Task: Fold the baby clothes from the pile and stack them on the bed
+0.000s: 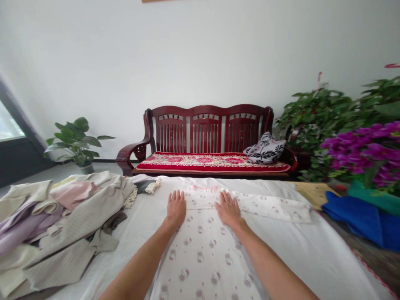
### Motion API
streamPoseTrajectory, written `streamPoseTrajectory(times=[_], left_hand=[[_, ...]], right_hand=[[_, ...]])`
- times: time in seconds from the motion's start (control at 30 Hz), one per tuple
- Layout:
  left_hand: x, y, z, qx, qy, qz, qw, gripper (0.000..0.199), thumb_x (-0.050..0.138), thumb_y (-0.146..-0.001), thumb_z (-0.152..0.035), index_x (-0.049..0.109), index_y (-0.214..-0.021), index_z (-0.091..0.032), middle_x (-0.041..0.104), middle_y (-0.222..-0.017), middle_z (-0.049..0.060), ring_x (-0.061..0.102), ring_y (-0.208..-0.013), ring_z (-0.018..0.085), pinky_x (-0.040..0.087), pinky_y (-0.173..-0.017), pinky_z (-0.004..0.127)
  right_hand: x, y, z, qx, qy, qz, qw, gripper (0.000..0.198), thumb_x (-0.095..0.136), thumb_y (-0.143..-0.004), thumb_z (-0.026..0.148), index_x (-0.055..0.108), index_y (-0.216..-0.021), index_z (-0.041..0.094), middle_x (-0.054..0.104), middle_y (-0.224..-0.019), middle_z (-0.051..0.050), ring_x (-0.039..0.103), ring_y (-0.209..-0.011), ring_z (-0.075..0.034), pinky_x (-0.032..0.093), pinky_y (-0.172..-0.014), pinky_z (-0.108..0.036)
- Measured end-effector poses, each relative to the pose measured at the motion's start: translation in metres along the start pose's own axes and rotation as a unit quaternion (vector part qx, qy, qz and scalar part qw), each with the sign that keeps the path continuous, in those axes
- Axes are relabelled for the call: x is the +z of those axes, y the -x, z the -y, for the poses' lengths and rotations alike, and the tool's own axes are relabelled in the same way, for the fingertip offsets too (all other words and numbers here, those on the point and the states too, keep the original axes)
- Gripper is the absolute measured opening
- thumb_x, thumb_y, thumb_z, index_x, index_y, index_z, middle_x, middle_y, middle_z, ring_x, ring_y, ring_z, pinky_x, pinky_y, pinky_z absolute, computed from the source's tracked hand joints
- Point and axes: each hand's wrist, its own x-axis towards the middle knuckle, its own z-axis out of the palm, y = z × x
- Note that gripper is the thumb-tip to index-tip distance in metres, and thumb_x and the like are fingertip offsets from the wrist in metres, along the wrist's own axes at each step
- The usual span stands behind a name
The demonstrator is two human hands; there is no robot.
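A white long-sleeved top with a small cartoon print lies spread in front of me, its pink-trimmed neckline at the far end. My left hand rests palm down on the top's left shoulder, fingers stretched out. Over the right shoulder, my right hand lies flat with its fingers spread. One sleeve extends out to the right. The left sleeve appears folded in across the chest, partly hidden by my hands. Underneath is a white cloth.
Left of the top lies a heap of clothes, with a dark garment beside it. Blue fabric and purple flowers are on the right. Behind stand a wooden bench with a patterned cushion and a potted plant.
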Motion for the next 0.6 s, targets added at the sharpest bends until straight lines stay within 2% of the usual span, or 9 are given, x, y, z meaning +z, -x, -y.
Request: streamPoseTrajectory(times=[0.07, 0.17, 0.27, 0.4, 0.5, 0.6], left_hand=[[-0.006, 0.012, -0.014, 0.021, 0.026, 0.0, 0.999, 0.051, 0.031, -0.099, -0.021, 0.043, -0.147, -0.01, 0.04, -0.154, 0.016, 0.033, -0.145, 0.029, 0.024, -0.119, 0.045], [-0.009, 0.036, -0.033, 0.038, 0.063, 0.016, 0.997, 0.054, 0.033, -0.099, -0.029, 0.038, -0.15, -0.011, 0.038, -0.156, 0.016, 0.033, -0.145, 0.03, 0.029, -0.117, 0.045], [-0.008, 0.06, -0.036, 0.04, 0.06, 0.026, 0.997, 0.056, 0.036, -0.099, -0.036, 0.038, -0.15, -0.013, 0.036, -0.157, 0.016, 0.031, -0.145, 0.033, 0.029, -0.116, 0.048], [-0.009, 0.083, -0.015, 0.049, 0.044, 0.027, 0.998, 0.057, 0.038, -0.099, -0.04, 0.041, -0.149, -0.013, 0.036, -0.157, 0.017, 0.03, -0.146, 0.032, 0.028, -0.117, 0.047], [-0.013, 0.096, 0.003, 0.051, 0.038, 0.027, 0.998, 0.055, 0.039, -0.099, -0.041, 0.043, -0.148, -0.016, 0.037, -0.157, 0.015, 0.032, -0.145, 0.031, 0.028, -0.117, 0.047], [-0.018, 0.108, 0.014, 0.041, 0.033, 0.028, 0.998, 0.054, 0.039, -0.099, -0.042, 0.044, -0.147, -0.018, 0.038, -0.156, 0.014, 0.033, -0.145, 0.031, 0.029, -0.117, 0.048]], right_hand=[[-0.002, 0.017, 0.014, -0.01, -0.012, -0.013, 1.0, 0.067, 0.025, -0.099, 0.045, 0.021, -0.157, 0.011, 0.016, -0.165, -0.011, 0.008, -0.152, -0.024, 0.003, -0.121, -0.047], [-0.002, 0.05, 0.036, -0.048, -0.04, 0.002, 0.998, 0.067, 0.023, -0.099, 0.047, 0.024, -0.156, 0.012, 0.019, -0.164, -0.01, 0.008, -0.152, -0.024, 0.006, -0.121, -0.046], [-0.001, 0.08, 0.043, -0.082, -0.047, 0.017, 0.995, 0.068, 0.023, -0.099, 0.049, 0.025, -0.156, 0.012, 0.02, -0.164, -0.01, 0.01, -0.152, -0.025, 0.007, -0.122, -0.045], [-0.001, 0.101, 0.013, -0.068, -0.011, -0.003, 0.998, 0.069, 0.023, -0.099, 0.049, 0.026, -0.156, 0.01, 0.02, -0.163, -0.01, 0.013, -0.151, -0.024, 0.007, -0.122, -0.044], [-0.002, 0.107, -0.018, -0.04, 0.015, -0.016, 0.999, 0.069, 0.024, -0.099, 0.049, 0.027, -0.155, 0.009, 0.022, -0.163, -0.011, 0.016, -0.15, -0.026, 0.009, -0.121, -0.046], [-0.002, 0.111, -0.035, -0.034, 0.026, -0.026, 0.999, 0.067, 0.024, -0.1, 0.048, 0.028, -0.155, 0.01, 0.024, -0.162, -0.012, 0.018, -0.15, -0.025, 0.01, -0.121, -0.046]])
